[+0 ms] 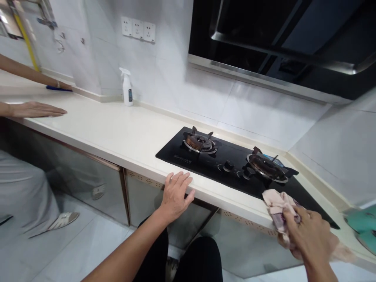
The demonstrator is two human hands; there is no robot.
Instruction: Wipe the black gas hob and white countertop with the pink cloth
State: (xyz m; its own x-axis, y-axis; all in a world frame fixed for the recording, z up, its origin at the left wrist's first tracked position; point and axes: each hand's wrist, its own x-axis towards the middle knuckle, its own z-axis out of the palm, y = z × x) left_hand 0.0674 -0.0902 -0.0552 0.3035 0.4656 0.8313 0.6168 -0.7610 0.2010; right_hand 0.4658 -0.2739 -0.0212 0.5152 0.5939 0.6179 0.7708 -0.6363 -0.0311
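Note:
My left hand (175,192) rests on the front edge of the cream countertop (117,133), fingers laid over the rim beside the black gas hob (235,168). My right hand (308,231) is closed on a crumpled pinkish cloth (277,203) at the hob's front right corner. The hob has a left burner (199,143), a right burner (266,164) and knobs (228,166) between them.
Another person stands at the far left, one hand (38,109) flat on the counter, the other pressing a blue item (58,88) by the wall. A white spray bottle (127,88) stands at the backsplash. A black range hood (279,35) hangs above. Teal objects (362,225) lie at right.

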